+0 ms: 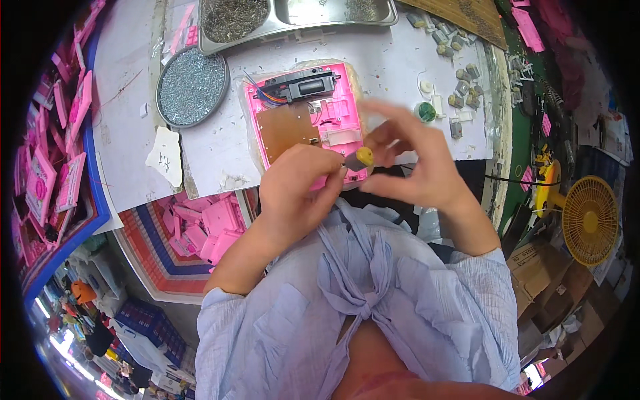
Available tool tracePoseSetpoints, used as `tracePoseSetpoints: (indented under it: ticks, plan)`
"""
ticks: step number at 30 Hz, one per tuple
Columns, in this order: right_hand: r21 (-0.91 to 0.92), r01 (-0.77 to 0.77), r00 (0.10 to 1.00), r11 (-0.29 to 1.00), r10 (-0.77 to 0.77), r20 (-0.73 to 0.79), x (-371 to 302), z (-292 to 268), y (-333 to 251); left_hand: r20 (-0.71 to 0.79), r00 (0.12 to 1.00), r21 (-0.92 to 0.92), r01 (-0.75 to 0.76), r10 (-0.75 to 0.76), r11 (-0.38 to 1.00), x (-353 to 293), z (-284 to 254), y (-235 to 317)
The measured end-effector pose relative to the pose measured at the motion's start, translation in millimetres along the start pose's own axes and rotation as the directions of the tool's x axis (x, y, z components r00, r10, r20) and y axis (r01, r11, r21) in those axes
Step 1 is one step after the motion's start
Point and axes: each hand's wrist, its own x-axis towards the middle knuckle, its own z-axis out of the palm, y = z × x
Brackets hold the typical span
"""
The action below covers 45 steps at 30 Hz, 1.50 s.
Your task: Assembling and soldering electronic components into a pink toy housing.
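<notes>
A pink plastic housing (347, 113) lies on the table in front of me. In it sit a brown circuit board (283, 130), a black part with a window (313, 87) and coloured wires. My left hand (297, 183) is closed over its near edge, thumb and forefinger pinched at a small dark-grey piece with a yellow end (364, 157). What kind of piece this is cannot be made out. Just right of the yellow end, my right hand (420, 160) curves with fingers apart, partly blurred; nothing shows in its grip.
A round tray of small screws (193, 87) and a metal tray (300, 30) of small parts stand at the back. Several small motors (460, 90) lie to the right. Below left is a bin of pink parts (207, 227). A yellow fan (590, 220) stands far right.
</notes>
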Motion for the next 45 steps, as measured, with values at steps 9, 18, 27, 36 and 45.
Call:
tracePoseSetpoints:
  ticks: [9,18,27,36,45]
  plan:
    - [-0.202,0.446,0.895,0.872,-0.436,0.091,11,1,3,0.025,1.000,-0.105,0.018,-0.015,0.994,1,-13,-1]
    - [-0.380,0.626,0.766,0.681,-0.627,0.138,10,4,13,0.026,0.995,-0.091,0.094,-0.092,0.991,-4,-11,-2]
    - [-0.422,0.570,0.787,0.705,-0.616,0.032,8,8,23,-0.046,0.987,-0.060,0.152,-0.155,0.986,-3,-15,-7]
    - [-0.309,0.458,0.855,0.833,-0.508,-0.103,-2,-15,26,0.013,1.000,0.282,-0.015,0.012,0.959,31,-24,-29]
    - [0.573,0.037,0.988,0.819,0.058,-0.146,-26,-19,43,0.210,0.976,0.609,-0.173,0.053,0.774,82,7,-28]
